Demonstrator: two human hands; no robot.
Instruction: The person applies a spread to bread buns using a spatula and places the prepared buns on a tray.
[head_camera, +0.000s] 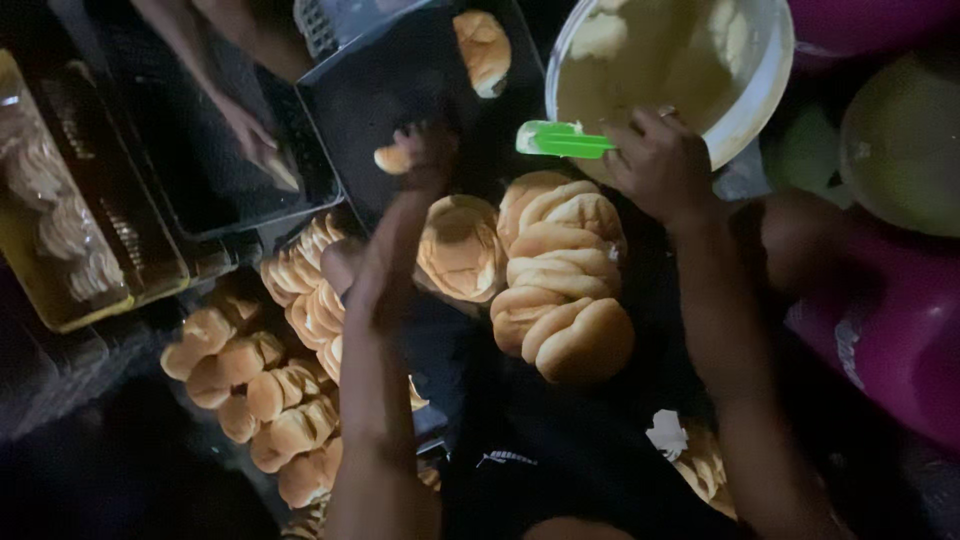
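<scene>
Right hand (660, 165): it was curled tight round the handle of a green spatula (560, 140), knuckles up, at the near rim of the white bowl (765, 85).
Green spatula: its blade stuck out to the left of the fist, level, just under the bowl's rim and above the stacked buns.
Left hand (415, 150): raised over the dark tray (400, 70), fingers pinched on a small piece of bun (392, 158); the light was too dim to make out more of the grasp.
White bowl: it stood at the top right, holding a pale, creamy spread with a few lumps.
Stack of buns (560, 275): golden rolls lay pressed together in a row just below the right hand, with one round bun (458, 248) beside them to the left.
Dark tray: one lone bun (483, 50) sat at its far end.
Smaller buns (265, 385): rows of them lay crowded to the lower left, beside the left forearm.
Another person's hand (262, 145): it reached into a second dark tray on the left, well apart from the two working hands.
Pink tub (890, 330): it stood at the right edge, near the right forearm.
</scene>
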